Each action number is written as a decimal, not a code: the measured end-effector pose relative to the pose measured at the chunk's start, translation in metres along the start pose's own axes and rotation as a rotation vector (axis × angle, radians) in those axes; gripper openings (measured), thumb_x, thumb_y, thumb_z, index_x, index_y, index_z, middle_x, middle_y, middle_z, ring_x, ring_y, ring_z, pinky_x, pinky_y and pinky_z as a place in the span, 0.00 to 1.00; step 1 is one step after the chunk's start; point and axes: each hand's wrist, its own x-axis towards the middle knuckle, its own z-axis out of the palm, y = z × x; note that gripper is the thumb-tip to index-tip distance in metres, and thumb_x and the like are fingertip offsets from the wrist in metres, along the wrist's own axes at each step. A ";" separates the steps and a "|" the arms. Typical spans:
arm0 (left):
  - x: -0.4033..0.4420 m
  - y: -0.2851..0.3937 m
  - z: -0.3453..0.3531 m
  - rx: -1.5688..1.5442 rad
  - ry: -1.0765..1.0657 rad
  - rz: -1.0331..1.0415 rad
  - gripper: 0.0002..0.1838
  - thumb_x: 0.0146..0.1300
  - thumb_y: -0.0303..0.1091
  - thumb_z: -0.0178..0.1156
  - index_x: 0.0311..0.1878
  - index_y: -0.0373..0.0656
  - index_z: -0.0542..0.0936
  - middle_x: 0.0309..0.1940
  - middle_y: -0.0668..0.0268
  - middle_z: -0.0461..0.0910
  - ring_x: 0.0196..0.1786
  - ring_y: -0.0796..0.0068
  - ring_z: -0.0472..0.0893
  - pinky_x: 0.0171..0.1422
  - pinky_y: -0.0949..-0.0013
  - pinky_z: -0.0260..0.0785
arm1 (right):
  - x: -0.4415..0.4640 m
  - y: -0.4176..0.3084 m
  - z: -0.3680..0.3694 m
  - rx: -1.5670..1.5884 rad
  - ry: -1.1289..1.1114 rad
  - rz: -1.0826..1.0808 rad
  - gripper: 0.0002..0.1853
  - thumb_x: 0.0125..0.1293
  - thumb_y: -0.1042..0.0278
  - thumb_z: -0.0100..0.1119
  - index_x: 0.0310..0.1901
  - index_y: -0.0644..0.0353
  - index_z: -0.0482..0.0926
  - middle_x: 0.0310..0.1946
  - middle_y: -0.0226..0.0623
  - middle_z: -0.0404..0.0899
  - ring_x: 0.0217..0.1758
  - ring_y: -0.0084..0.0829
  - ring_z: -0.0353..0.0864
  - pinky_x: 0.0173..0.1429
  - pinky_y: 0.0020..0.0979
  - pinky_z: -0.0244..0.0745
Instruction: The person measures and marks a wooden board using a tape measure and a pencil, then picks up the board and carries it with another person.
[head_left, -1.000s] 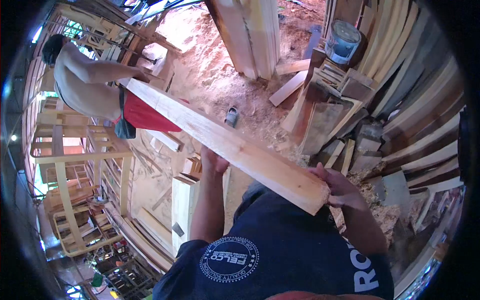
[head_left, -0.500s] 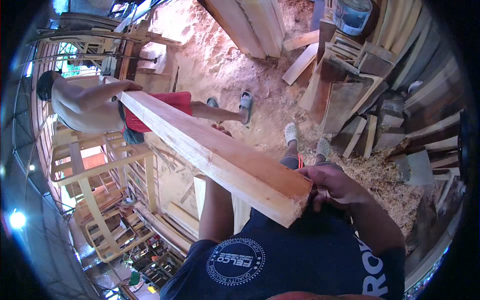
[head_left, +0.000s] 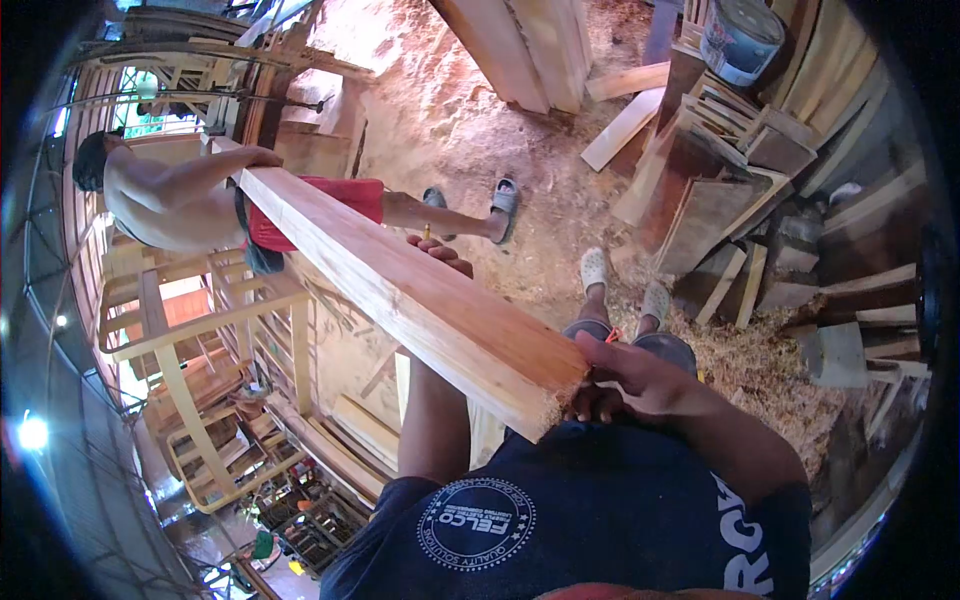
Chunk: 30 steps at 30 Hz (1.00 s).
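A long, thick wooden beam [head_left: 400,270] slants across the view, its rough near end close to my chest. My right hand [head_left: 635,375] grips that near end, thumb along the top edge and fingers curled under the end face. From below, my left hand [head_left: 440,255] supports the beam farther along; only its fingers show past the far edge, and the palm is hidden. A small yellowish stick-like thing [head_left: 427,231] pokes up at those fingers, too small to name. Near the beam's far end, a co-worker in red shorts [head_left: 340,198] has a hand [head_left: 262,157] on it.
Stacked boards and offcuts [head_left: 720,215] line the right side, with a paint bucket [head_left: 742,40] on top. Wood shavings [head_left: 760,375] cover the floor by my feet. Wooden frames [head_left: 170,380] stand at left. Large planks [head_left: 520,50] lie at the top.
The beam's near end has shifted left and slightly up in view, and my right hand has gone with it. More of my left fingers shows past the far edge.
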 end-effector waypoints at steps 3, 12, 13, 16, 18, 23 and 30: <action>0.005 0.010 -0.001 -0.014 0.031 -0.006 0.18 0.76 0.43 0.50 0.61 0.43 0.77 0.52 0.63 0.80 0.56 0.66 0.78 0.63 0.57 0.67 | 0.022 0.006 -0.004 -0.004 -0.063 -0.039 0.35 0.76 0.31 0.42 0.55 0.60 0.80 0.37 0.35 0.85 0.37 0.26 0.84 0.35 0.22 0.74; 0.018 0.031 -0.015 -0.093 0.017 -0.009 0.17 0.76 0.43 0.50 0.59 0.45 0.79 0.50 0.65 0.82 0.54 0.67 0.79 0.61 0.59 0.66 | 0.058 -0.010 0.018 0.093 -0.016 -0.022 0.34 0.72 0.31 0.48 0.54 0.58 0.81 0.35 0.33 0.84 0.38 0.27 0.84 0.41 0.27 0.76; 0.019 0.033 -0.013 -0.082 0.014 0.001 0.17 0.76 0.43 0.50 0.59 0.45 0.79 0.49 0.65 0.82 0.54 0.67 0.79 0.60 0.60 0.66 | 0.062 -0.010 0.017 0.107 -0.027 -0.012 0.33 0.72 0.31 0.49 0.53 0.58 0.81 0.35 0.34 0.84 0.38 0.28 0.84 0.42 0.28 0.76; 0.020 0.041 -0.011 -0.074 0.051 0.004 0.18 0.75 0.43 0.51 0.58 0.45 0.79 0.49 0.66 0.82 0.54 0.68 0.79 0.61 0.59 0.65 | 0.074 -0.010 0.015 0.147 -0.052 -0.024 0.31 0.72 0.33 0.50 0.50 0.59 0.82 0.34 0.35 0.85 0.37 0.29 0.84 0.44 0.29 0.76; 0.020 0.045 -0.006 -0.051 0.083 0.026 0.18 0.75 0.44 0.51 0.58 0.45 0.79 0.50 0.66 0.82 0.54 0.68 0.79 0.61 0.59 0.64 | 0.081 -0.013 0.021 0.170 -0.052 -0.088 0.30 0.73 0.35 0.51 0.47 0.59 0.83 0.33 0.36 0.85 0.37 0.30 0.83 0.44 0.29 0.76; 0.023 0.041 0.005 -0.008 0.111 0.092 0.19 0.74 0.45 0.53 0.59 0.45 0.78 0.50 0.66 0.81 0.54 0.69 0.79 0.63 0.58 0.62 | 0.089 -0.015 0.021 0.189 -0.051 -0.090 0.29 0.73 0.36 0.51 0.42 0.59 0.83 0.30 0.36 0.84 0.34 0.30 0.83 0.44 0.30 0.75; 0.025 0.046 0.000 -0.015 0.092 0.078 0.19 0.73 0.45 0.53 0.59 0.45 0.78 0.49 0.65 0.81 0.53 0.69 0.79 0.63 0.59 0.61 | 0.096 -0.014 0.018 0.202 -0.085 -0.085 0.28 0.73 0.36 0.51 0.40 0.58 0.83 0.28 0.36 0.84 0.33 0.31 0.83 0.42 0.30 0.75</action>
